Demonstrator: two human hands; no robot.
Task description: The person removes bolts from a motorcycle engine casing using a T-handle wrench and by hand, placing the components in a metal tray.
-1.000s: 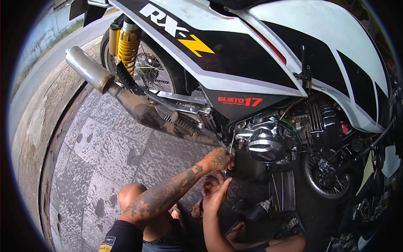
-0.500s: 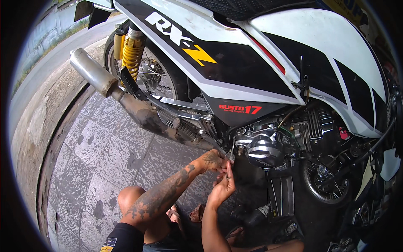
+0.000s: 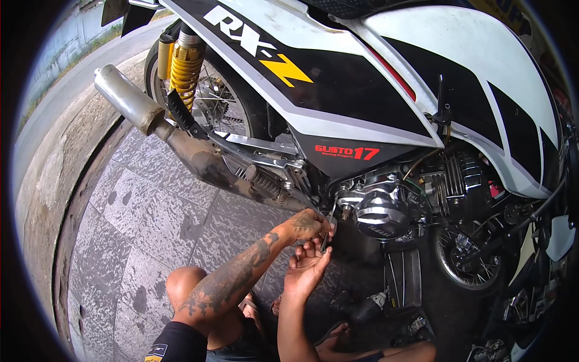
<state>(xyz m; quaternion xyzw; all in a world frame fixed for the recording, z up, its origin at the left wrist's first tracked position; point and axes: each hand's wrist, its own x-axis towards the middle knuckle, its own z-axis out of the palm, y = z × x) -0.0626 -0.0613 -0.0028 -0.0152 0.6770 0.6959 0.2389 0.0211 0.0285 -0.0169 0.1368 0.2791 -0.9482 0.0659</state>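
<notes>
Beside the engine of a white and black motorcycle (image 3: 374, 102), my two hands meet at a slim dark rod-like piece (image 3: 326, 241) with a ribbed upper end; its exact kind is unclear. My left hand (image 3: 306, 227), at the end of a tattooed forearm, is closed around its upper part, knuckles up. Just below, my right hand (image 3: 306, 269) is turned palm up, fingers loosely curled, with the rod's lower end between fingertips and thumb. The shiny round engine cover (image 3: 380, 216) lies right of the hands, a short shaft stub (image 3: 345, 212) at its left.
A long exhaust pipe (image 3: 202, 163) and silver muffler (image 3: 128, 99) run toward the rear wheel (image 3: 220, 105). Dark stone tiles (image 3: 154, 235) cover the ground. An open tray (image 3: 403, 280) with long tools lies right of my knees, near a power tool (image 3: 372, 306). A wheel (image 3: 467, 262) lies beyond.
My right hand has dropped slightly and turned palm up, its raised index finger now lowered. The dark rod shows more between the hands. The view has shifted a little.
</notes>
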